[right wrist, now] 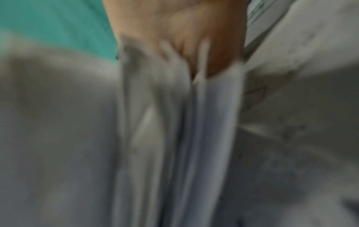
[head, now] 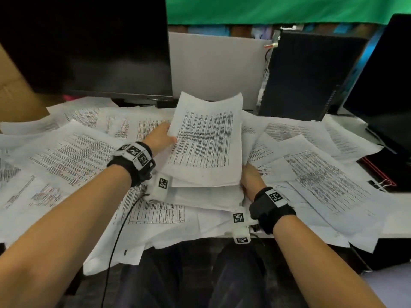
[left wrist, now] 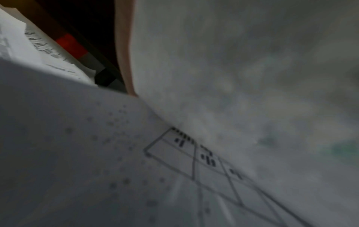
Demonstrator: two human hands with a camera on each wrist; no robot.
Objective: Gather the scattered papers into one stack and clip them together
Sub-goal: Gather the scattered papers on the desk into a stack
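Note:
Printed white sheets lie scattered over the desk, left [head: 73, 156] and right [head: 322, 174]. In the middle a gathered stack of papers [head: 206, 147] is tilted up off the pile. My left hand [head: 161, 135] pinches the stack's left edge, thumb on top. My right hand [head: 250, 177] grips its lower right edge. The left wrist view shows a finger [left wrist: 124, 53] beside the lifted sheet's underside [left wrist: 233, 76]. The blurred right wrist view shows my right hand [right wrist: 184, 30] against the stack's sheet edges [right wrist: 194, 138]. A small wire clip [head: 383, 184] lies at the desk's right side.
A dark monitor [head: 89, 45] stands at the back left, a black computer tower [head: 307, 74] at the back right and another dark screen [head: 387, 85] at the far right. Cardboard [head: 15, 92] leans at the left. Loose sheets overhang the desk's front edge [head: 133, 252] above my legs.

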